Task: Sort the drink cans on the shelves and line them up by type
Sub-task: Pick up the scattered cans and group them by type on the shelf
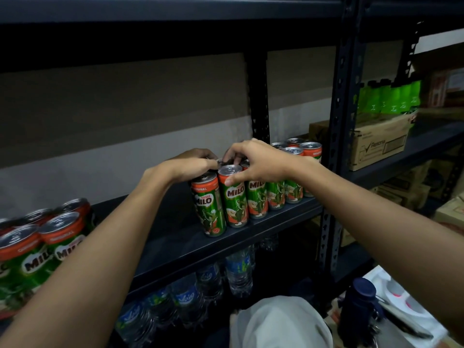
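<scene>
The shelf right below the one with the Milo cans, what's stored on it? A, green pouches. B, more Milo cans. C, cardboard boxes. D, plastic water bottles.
D: clear plastic water bottles with blue labels stand in a row under the dark shelf that carries the Milo cans.

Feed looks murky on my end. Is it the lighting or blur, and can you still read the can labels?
Head view: dim lighting, upper shelf bay in deep shadow; Milo cans under the hands, left hand and right hand, read clearly; nearer cans at left are soft and stretched by wide-angle distortion; water bottles below are murky.
</scene>
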